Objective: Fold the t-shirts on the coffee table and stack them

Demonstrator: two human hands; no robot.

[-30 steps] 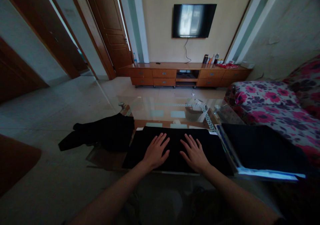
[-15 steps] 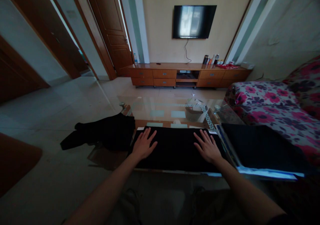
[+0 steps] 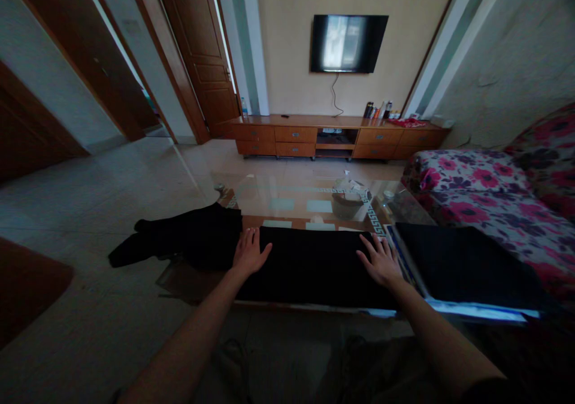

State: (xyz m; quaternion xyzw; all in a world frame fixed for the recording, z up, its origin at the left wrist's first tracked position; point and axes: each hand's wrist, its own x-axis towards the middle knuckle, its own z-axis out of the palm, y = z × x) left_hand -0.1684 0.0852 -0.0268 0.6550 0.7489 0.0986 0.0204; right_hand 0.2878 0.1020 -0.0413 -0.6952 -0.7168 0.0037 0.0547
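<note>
A folded black cloth (image 3: 314, 263) lies flat on the near part of a glass coffee table (image 3: 296, 197). My left hand (image 3: 248, 251) rests palm down on the cloth's left end, fingers stretched out. My right hand (image 3: 381, 259) lies flat on its right end, fingers spread. Neither hand holds anything. A crumpled black garment (image 3: 188, 239) hangs off the table's left side, just left of my left hand. A stack of dark folded cloth (image 3: 462, 263) sits to the right of my right hand on a white and blue sheet.
A small bowl-like container (image 3: 347, 203) stands further back on the glass table. A floral sofa (image 3: 485, 188) runs along the right. A wooden TV cabinet (image 3: 332, 135) and wall TV (image 3: 348, 43) stand at the far wall. Wooden doors (image 3: 197, 62) are at the left.
Both hands have slid apart over the black cloth, from its middle out to its left and right ends. The cloth now looks flatter and narrower.
</note>
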